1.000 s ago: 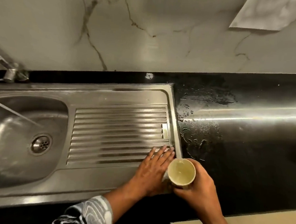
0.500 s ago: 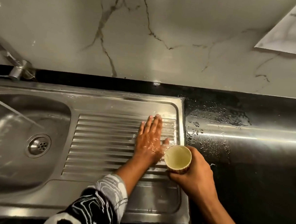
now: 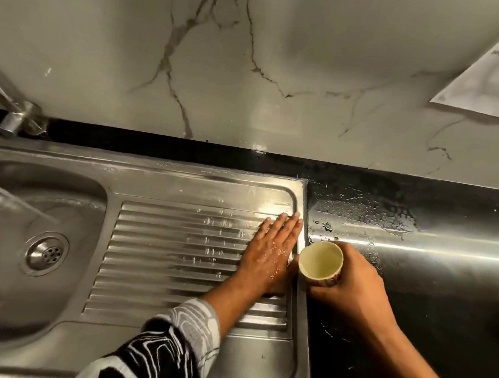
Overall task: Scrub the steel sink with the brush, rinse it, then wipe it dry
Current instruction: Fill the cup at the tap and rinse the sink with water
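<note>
The sink (image 3: 184,181) is brushed stainless steel with a satin sheen. Its ribbed drainboard (image 3: 165,242) carries water beads. The drain strainer (image 3: 47,253) and tap (image 3: 16,113) are polished metal. The countertop (image 3: 441,305) at right is glossy black stone, wet beside the sink. The wall (image 3: 281,58) is smooth, glossy veined marble. The paper cup (image 3: 323,281) has a matt finish. The sleeve (image 3: 172,345) is printed cloth.
</note>
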